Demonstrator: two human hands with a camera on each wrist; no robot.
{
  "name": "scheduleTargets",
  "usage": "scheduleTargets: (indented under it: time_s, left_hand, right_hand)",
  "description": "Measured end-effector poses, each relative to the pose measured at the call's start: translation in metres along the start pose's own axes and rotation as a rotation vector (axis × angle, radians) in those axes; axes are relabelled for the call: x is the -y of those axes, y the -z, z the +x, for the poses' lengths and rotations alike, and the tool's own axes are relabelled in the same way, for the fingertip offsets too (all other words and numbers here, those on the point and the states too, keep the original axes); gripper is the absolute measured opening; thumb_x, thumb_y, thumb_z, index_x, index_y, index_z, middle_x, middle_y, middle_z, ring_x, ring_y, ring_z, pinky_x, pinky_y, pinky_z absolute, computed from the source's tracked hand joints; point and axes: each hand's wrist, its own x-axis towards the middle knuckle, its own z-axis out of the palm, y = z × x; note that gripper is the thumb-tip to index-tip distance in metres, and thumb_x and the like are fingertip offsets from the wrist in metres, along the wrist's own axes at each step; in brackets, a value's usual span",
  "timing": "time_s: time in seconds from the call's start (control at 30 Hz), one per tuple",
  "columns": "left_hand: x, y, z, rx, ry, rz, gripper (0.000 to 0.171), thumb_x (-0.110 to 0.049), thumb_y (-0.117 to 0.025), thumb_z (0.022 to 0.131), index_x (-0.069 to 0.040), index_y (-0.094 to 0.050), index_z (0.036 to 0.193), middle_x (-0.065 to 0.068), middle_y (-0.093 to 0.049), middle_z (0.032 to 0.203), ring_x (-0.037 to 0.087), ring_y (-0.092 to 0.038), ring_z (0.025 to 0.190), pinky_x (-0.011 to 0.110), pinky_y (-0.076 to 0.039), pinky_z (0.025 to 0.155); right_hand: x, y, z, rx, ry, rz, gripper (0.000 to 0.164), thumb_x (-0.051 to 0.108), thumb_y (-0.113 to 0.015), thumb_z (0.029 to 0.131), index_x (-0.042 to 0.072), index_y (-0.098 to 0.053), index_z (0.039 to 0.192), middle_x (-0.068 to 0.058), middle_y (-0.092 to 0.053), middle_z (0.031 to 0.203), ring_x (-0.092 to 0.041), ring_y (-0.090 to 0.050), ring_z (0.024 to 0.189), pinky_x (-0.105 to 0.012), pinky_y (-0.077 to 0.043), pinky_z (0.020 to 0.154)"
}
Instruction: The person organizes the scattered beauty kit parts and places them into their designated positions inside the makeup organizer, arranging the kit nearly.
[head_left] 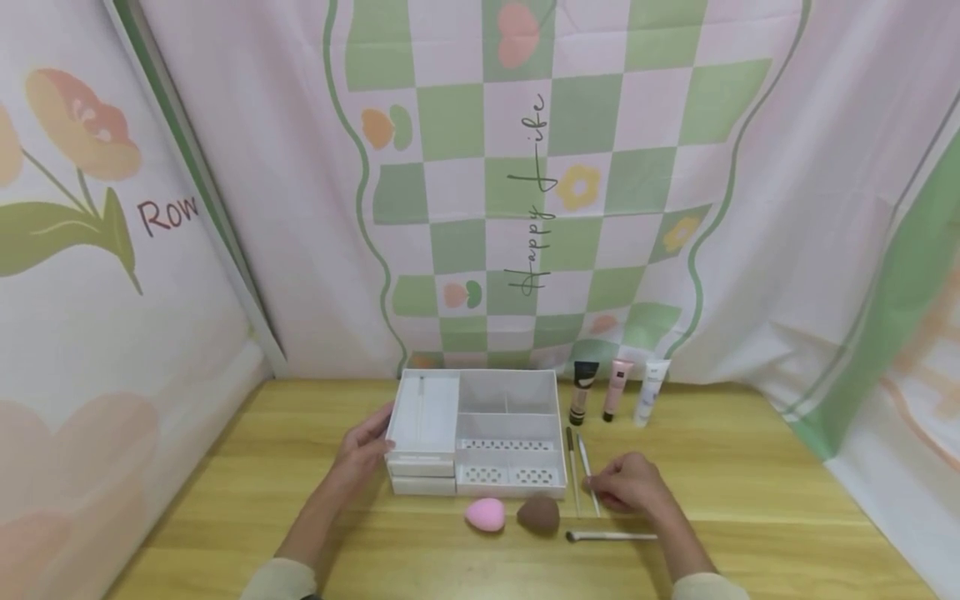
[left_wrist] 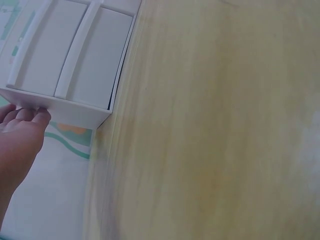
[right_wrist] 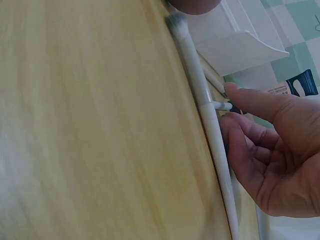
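A white desk organizer point(head_left: 510, 414) stands on the table, with compartments on its right and small drawers point(left_wrist: 97, 55) at its left front. My left hand point(head_left: 365, 450) rests against the organizer's left side, fingers touching the wall. Right of the organizer, my right hand point(head_left: 626, 483) is low over the table with bent fingers around a thin white-handled brush point(head_left: 588, 475). In the right wrist view a gap shows between thumb and forefinger. A darker-tipped brush point(head_left: 573, 471) lies beside that one. Another makeup brush point(right_wrist: 212, 125) lies crosswise nearer me.
A pink makeup sponge point(head_left: 486, 514) and a brown sponge point(head_left: 538, 515) lie before the organizer. Behind the brushes stand a black-topped tube point(head_left: 582, 392), a pink tube point(head_left: 617, 389) and a white tube point(head_left: 651, 392). A patterned curtain point(head_left: 517, 192) hangs at the table's back edge.
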Motion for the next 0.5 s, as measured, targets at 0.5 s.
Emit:
scheduleTargets:
  time_s: [0.5]
  left_hand:
    - [-0.0078,-0.0072,0.0014,-0.042,0.075,-0.021,0.071,0.009,-0.045,0.090,0.016,-0.015,0.154,0.030,-0.009,0.167,0.042,-0.007,0.154,0.008,-0.038,0.109]
  right_hand:
    - [0.0040,-0.0035,0.0002,-0.041,0.033,-0.102,0.019,0.015,-0.082,0.078,0.003,-0.071,0.069,-0.004,-0.064,0.056,-0.012,-0.055,0.051,-0.024,-0.049,0.052]
